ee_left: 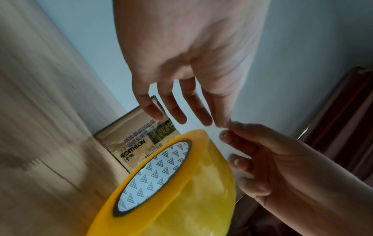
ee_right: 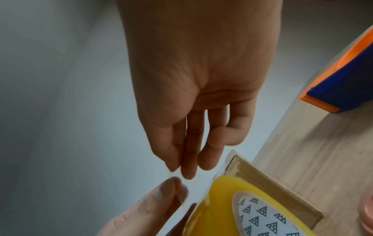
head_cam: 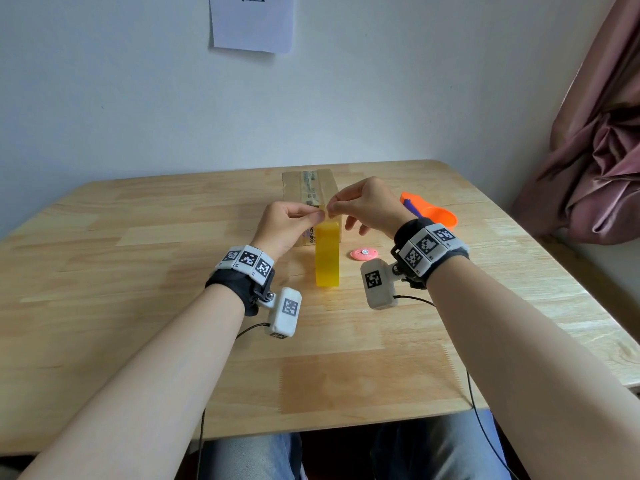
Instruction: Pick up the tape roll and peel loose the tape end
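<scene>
A yellow tape roll (head_cam: pixel 327 258) (ee_left: pixel 181 191) (ee_right: pixel 232 207) stands on its edge on the wooden table (head_cam: pixel 138 271). Just behind it lies a taped cardboard box (head_cam: pixel 304 188) (ee_left: pixel 129 138) (ee_right: pixel 262 180). Above the roll, my left hand (head_cam: pixel 313 216) (ee_left: pixel 218 121) (ee_right: pixel 175 186) and my right hand (head_cam: pixel 334 204) (ee_left: pixel 228 129) (ee_right: pixel 177 169) meet fingertip to fingertip. Each pinches the free end of the clear tape strip (ee_left: pixel 220 143) that rises from the roll. The other fingers of both hands hang loose.
An orange and blue tool (head_cam: pixel 429 209) (ee_right: pixel 343 79) lies on the table to the right of the box. A small pink disc (head_cam: pixel 363 253) sits right of the roll. A pink curtain (head_cam: pixel 595 150) hangs at the right, and a paper sheet (head_cam: pixel 252 22) is on the wall.
</scene>
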